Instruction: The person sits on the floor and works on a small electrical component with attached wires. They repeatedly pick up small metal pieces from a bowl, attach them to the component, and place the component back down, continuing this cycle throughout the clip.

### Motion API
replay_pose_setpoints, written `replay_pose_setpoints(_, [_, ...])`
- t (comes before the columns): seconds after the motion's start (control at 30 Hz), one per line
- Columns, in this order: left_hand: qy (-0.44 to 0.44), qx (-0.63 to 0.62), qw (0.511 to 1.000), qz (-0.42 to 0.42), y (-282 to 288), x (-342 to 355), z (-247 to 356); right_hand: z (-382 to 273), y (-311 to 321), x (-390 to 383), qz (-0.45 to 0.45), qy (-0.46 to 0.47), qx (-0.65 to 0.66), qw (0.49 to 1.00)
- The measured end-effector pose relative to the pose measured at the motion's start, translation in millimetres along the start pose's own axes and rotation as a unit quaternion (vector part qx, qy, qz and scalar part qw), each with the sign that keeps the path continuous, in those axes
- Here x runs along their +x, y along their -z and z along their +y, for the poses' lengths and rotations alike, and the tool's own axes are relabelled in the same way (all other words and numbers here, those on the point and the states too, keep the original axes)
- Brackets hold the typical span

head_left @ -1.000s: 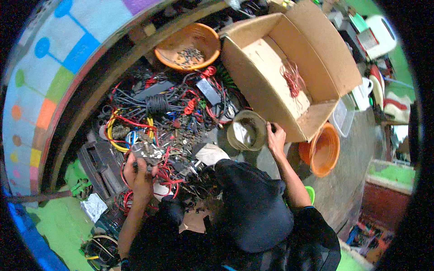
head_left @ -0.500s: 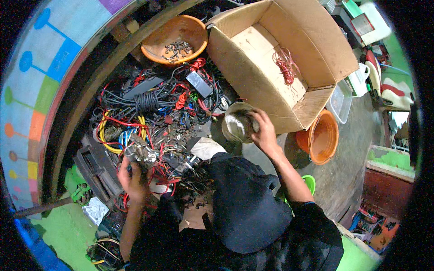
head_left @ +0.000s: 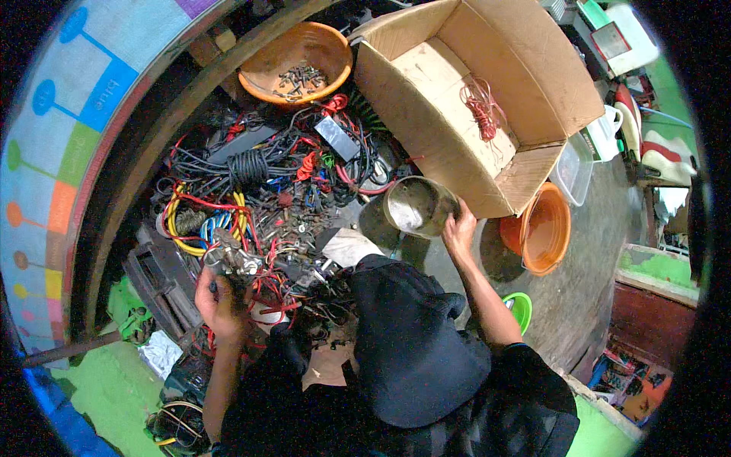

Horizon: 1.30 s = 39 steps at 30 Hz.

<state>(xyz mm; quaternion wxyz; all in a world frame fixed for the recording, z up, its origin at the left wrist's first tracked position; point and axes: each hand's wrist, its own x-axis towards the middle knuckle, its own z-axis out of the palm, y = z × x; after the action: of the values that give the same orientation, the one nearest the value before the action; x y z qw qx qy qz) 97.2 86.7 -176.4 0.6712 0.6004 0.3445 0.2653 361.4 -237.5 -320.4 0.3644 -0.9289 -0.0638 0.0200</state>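
My right hand (head_left: 459, 230) grips the rim end of a dull, round metal can (head_left: 440, 207), tilted on its side. Its opening faces the pile, and the inside looks pale and worn. My left hand (head_left: 218, 298) is closed around a cluster of shiny silvery metal fittings (head_left: 237, 257); their exact kind is unclear. Below and around that hand spreads a heap of small metal parts (head_left: 293, 228) mixed with red wires. A coil of yellow cable (head_left: 177, 232) lies just beyond my left hand.
An open cardboard box (head_left: 533, 84) holds a bundle of reddish wire (head_left: 481, 110). Beyond the heap stands an orange basin (head_left: 255, 65) with screws. Another orange bucket (head_left: 525, 236) lies tipped right of the box. Black cable (head_left: 247, 171) and a grey adapter-like block (head_left: 336, 139) lie on the pile.
The can has turned in my right hand and shifted slightly right, showing more of its side. My right hand has moved from its top to its right end. My left hand stays nearly still.
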Motion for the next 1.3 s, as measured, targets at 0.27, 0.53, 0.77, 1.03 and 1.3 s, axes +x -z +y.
replay_pose_setpoints(0.27, [-0.050, 0.101, 0.994, 0.004, -3, 1, 6, -36, -26, 60, -0.048, 0.051, -0.061, 0.996])
replay_pose_setpoints(0.53, [-0.010, 0.084, 0.996, -0.022, -3, 0, 0, -21, 9, 7, -0.053, 0.041, -0.086, 0.994])
replay_pose_setpoints(0.77, [-0.009, 0.054, 0.995, -0.085, -23, 2, 12, 3, -1, 3, -0.024, 0.016, -0.064, 0.998])
replay_pose_setpoints(1.03, [0.008, 0.133, 0.989, -0.062, -17, -3, 12, -2, -17, 35, -0.044, 0.087, -0.025, 0.995])
replay_pose_setpoints(1.3, [-0.094, 0.187, 0.976, -0.064, -6, -10, 25, -16, -18, 11, -0.003, 0.016, -0.006, 1.000])
